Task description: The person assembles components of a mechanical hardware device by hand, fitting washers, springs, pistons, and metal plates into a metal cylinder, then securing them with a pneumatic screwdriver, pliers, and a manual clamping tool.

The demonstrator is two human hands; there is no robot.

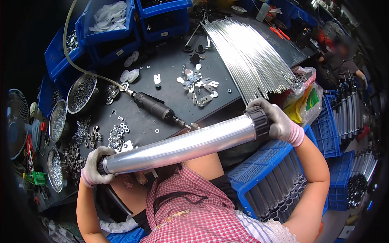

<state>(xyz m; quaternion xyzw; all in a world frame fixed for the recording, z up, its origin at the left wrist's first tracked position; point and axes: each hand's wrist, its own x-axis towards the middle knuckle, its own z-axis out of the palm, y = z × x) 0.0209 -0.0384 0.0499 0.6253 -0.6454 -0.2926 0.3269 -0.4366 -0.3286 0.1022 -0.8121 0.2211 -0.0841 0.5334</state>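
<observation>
A long silver metal tube [182, 144] with black end caps lies across my lap area, held in both gloved hands and tilted up toward the right. Around its left end cap my left hand [98, 166] is closed. My right hand [279, 123] grips the larger ribbed black cap [259, 123] at the other end. Just beyond the tube, a black air screwdriver [153, 106] with a hose rests on the dark table [142, 125]. Small nuts [119, 133] are heaped near my left hand.
Long thin metal rods [251, 56] are stacked at the far right of the table. Blue bins [107, 24] stand at the back left, with metal bowls [82, 93] of small parts nearer. Flat metal brackets [198, 89] lie mid-table. A blue crate [259, 166] of tubes sits at my right. Another person [340, 60] is at the far right.
</observation>
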